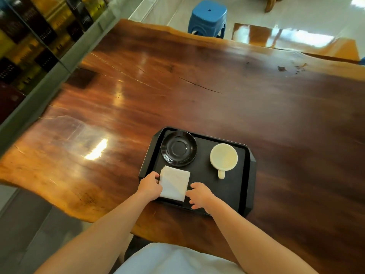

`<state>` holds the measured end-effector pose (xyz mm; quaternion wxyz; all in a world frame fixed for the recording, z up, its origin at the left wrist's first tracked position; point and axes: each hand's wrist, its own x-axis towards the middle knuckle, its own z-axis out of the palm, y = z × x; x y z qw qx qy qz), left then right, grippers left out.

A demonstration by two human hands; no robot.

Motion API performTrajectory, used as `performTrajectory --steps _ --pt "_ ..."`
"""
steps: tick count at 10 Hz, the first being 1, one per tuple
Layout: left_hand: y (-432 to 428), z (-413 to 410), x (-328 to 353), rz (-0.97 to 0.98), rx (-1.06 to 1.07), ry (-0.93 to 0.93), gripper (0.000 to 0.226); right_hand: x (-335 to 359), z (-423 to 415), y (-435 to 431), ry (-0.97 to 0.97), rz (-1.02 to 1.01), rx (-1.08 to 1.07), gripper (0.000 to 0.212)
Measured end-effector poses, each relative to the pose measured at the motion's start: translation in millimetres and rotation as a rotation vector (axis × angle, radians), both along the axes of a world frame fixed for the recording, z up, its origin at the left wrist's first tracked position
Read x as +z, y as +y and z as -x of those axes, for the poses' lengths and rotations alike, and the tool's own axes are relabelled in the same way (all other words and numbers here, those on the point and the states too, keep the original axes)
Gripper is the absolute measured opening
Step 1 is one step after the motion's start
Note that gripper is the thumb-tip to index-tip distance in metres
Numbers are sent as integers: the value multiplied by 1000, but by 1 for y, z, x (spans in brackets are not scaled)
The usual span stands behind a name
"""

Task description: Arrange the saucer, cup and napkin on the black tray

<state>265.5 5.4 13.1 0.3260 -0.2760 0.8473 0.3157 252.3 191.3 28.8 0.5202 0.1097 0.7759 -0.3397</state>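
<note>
A black tray (235,190) lies on the wooden table near its front edge. In the tray's far left corner sits a black saucer (178,148). A cream cup (223,157) stands at the far right of the tray, its handle pointing toward me. A folded white napkin (174,182) lies flat in the near left part of the tray. My left hand (150,185) touches the napkin's left edge with its fingers curled over it. My right hand (200,194) rests at the napkin's right edge, fingers spread on the tray.
The glossy wooden table (197,86) stretches far ahead and to both sides. A blue plastic stool (207,18) stands beyond the far edge. A glass cabinet with bottles (35,36) runs along the left. A second wooden surface (286,39) lies at the far right.
</note>
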Motion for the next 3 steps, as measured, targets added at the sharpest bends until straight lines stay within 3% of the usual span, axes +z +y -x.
performTrajectory --steps 1,3 --pt "1 -10 11 33 -88 15 32 -8 -9 15 55 -84 -7 39" --pt "14 -6 37 30 -243 48 31 25 -6 38 214 -108 0 35"
